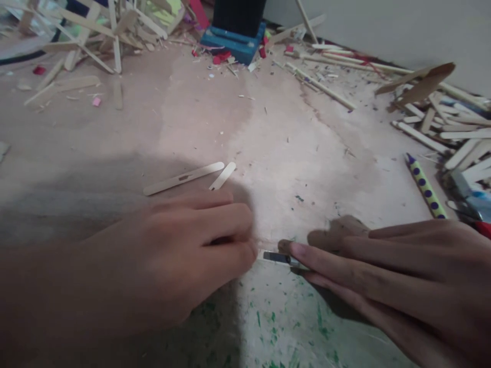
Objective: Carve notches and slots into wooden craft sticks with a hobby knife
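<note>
My left hand is closed, its fingers pressed together low over the table; a pale sliver, perhaps a stick end, shows at its fingertips. From the right, my right hand grips a small cutter whose metal blade points left, close to my left fingertips. Most of the cutter is hidden by the fingers. Just beyond my left hand lie a long wooden stick with a dark mark and a shorter stick piece.
Wooden sticks and a yellow pen with purple dots lie at the right. A stick structure stands at the back left. A dark object on a blue base stands near the wall. Scraps dot the table.
</note>
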`<state>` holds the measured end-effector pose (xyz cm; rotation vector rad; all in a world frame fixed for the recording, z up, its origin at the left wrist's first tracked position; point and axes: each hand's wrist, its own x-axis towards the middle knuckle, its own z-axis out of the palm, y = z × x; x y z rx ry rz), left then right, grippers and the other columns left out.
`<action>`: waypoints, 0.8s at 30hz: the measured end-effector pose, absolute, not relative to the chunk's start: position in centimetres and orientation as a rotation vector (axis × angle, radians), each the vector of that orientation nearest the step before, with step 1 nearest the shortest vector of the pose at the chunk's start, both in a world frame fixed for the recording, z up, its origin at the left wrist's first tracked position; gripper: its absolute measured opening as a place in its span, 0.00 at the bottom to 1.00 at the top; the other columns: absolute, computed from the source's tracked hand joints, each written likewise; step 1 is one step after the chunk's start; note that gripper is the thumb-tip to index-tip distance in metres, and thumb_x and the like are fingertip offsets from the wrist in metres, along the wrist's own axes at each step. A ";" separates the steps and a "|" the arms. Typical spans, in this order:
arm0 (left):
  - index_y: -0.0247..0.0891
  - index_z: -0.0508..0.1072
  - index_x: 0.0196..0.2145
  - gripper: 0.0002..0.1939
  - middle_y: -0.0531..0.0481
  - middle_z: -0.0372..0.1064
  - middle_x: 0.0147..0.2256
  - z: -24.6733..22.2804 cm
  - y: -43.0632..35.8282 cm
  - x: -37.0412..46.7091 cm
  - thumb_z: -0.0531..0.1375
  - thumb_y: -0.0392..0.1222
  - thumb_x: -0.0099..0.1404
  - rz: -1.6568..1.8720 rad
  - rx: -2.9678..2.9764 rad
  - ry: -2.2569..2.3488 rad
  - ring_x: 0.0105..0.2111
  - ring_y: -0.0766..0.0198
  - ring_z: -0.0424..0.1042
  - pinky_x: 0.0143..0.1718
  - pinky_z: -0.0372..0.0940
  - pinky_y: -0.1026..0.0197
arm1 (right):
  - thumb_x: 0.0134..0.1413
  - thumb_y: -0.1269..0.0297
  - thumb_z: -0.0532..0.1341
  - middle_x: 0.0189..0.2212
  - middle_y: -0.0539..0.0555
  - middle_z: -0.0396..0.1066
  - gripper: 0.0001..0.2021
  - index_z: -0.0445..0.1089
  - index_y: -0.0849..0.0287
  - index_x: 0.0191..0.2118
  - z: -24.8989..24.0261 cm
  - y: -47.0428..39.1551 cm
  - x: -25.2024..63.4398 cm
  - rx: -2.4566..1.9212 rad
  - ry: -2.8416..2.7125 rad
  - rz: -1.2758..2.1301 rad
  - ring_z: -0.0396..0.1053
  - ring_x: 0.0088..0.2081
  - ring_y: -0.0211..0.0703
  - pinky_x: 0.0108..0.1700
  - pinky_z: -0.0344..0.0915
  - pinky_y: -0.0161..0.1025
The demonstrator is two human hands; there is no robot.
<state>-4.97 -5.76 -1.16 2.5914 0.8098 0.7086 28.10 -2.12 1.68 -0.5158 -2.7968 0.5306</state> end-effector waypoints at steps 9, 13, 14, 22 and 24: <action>0.39 0.78 0.46 0.13 0.53 0.70 0.43 -1.0 -5.7 -4.8 0.55 0.32 0.89 0.692 2.615 0.830 0.43 0.62 0.66 0.52 0.66 0.54 | 0.88 0.57 0.54 0.43 0.49 0.84 0.20 0.67 0.42 0.76 1.2 -2.2 29.5 -0.635 -2.790 0.631 0.79 0.34 0.45 0.33 0.73 0.48; 0.38 0.79 0.47 0.15 0.54 0.69 0.43 -1.0 -5.7 -4.8 0.54 0.33 0.90 0.726 2.615 0.830 0.42 0.62 0.65 0.52 0.65 0.54 | 0.87 0.61 0.56 0.45 0.49 0.85 0.18 0.72 0.46 0.73 1.2 -1.9 28.9 -0.603 -2.723 0.726 0.79 0.34 0.42 0.33 0.73 0.44; 0.38 0.79 0.47 0.15 0.54 0.69 0.43 -0.9 -5.7 -4.8 0.54 0.33 0.90 0.732 2.611 0.830 0.41 0.62 0.64 0.51 0.65 0.54 | 0.87 0.62 0.57 0.46 0.50 0.86 0.18 0.73 0.48 0.72 1.2 -1.9 28.8 -0.595 -2.716 0.726 0.80 0.35 0.42 0.33 0.74 0.44; 0.40 0.79 0.50 0.14 0.54 0.62 0.37 -1.1 -5.7 -5.1 0.54 0.33 0.89 0.666 2.609 0.805 0.44 0.61 0.69 0.51 0.66 0.53 | 0.82 0.73 0.57 0.46 0.55 0.88 0.17 0.77 0.60 0.66 1.4 -1.6 28.1 -0.469 -2.711 0.548 0.84 0.37 0.47 0.32 0.76 0.48; 0.40 0.79 0.50 0.13 0.53 0.63 0.37 -1.2 -5.7 -5.2 0.55 0.31 0.88 0.662 2.593 0.794 0.45 0.60 0.70 0.50 0.67 0.53 | 0.84 0.69 0.58 0.49 0.56 0.89 0.14 0.78 0.61 0.64 1.7 -1.5 27.8 -0.481 -2.719 0.602 0.87 0.41 0.46 0.33 0.78 0.44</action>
